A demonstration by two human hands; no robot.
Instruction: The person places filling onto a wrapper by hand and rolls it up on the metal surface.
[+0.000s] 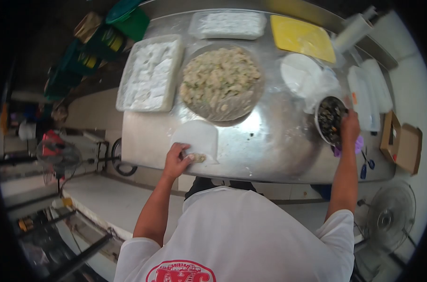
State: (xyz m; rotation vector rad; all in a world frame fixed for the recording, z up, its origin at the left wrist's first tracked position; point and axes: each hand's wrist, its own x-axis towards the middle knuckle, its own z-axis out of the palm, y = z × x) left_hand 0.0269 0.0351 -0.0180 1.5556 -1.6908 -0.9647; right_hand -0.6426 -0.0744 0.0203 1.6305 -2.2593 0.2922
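Observation:
My left hand (pixel 177 161) is at the lower left edge of a thin white round wrapper (pixel 197 134) lying on the steel table. Its thumb and fingers close on the wrapper's edge, beside a small strip of pale filling (pixel 199 158). My right hand (pixel 350 127) is at the right rim of a white bowl (pixel 318 123) of dark chopped food (pixel 330 117). Those fingertips are curled and partly hidden, so what they hold cannot be made out. Ahead of the wrapper stands a wide metal bowl (pixel 244 110) heaped with pale, green-flecked filling (pixel 220 77).
White-dusted pieces fill a tub (pixel 120 94) at left and another container (pixel 194 30) behind. A yellow lid (pixel 303 40), white round sheets (pixel 300 75), plastic wrap roll (pixel 353 33), blue-handled scissors (pixel 367 164) and cardboard box (pixel 406 145) are on the right. The table's front edge is near my body.

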